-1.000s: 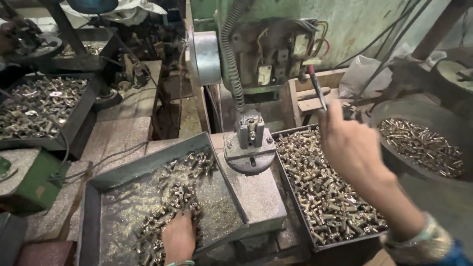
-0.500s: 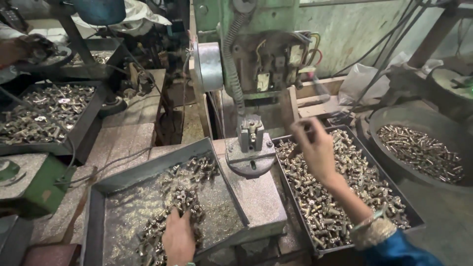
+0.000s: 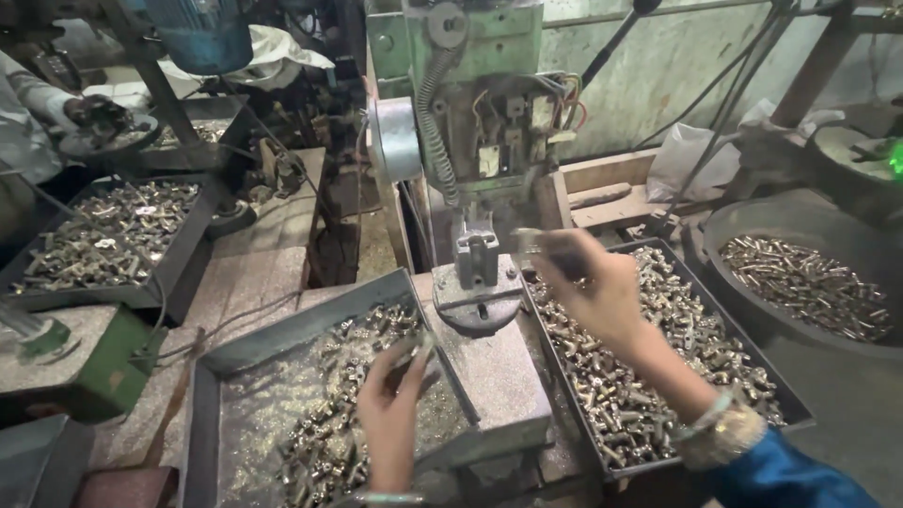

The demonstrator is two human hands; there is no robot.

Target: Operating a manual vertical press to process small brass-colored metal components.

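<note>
My left hand (image 3: 390,414) is lifted over the left tray (image 3: 226,353) of small brass fittings (image 3: 324,452), fingers pinched on one brass fitting (image 3: 414,348). My right hand (image 3: 597,292) is just right of the round fixture (image 3: 478,301) under the green press machine (image 3: 470,103). Its fingers are drawn together and motion-blurred, so I cannot make out anything in them. This hand hovers over the near left corner of the right tray (image 3: 795,409), which is full of brass fittings (image 3: 649,376). A bangle and a blue sleeve (image 3: 781,470) show on my right arm.
A round dark pan (image 3: 743,226) with more fittings stands at the right. Another tray of parts (image 3: 103,235) sits at the left, where another person's hand (image 3: 94,111) works at a second machine. A green box (image 3: 113,367) is at the near left.
My right hand came down from the machine's lever to beside the fixture. My left hand rose out of the left tray's fittings with a piece pinched in it.
</note>
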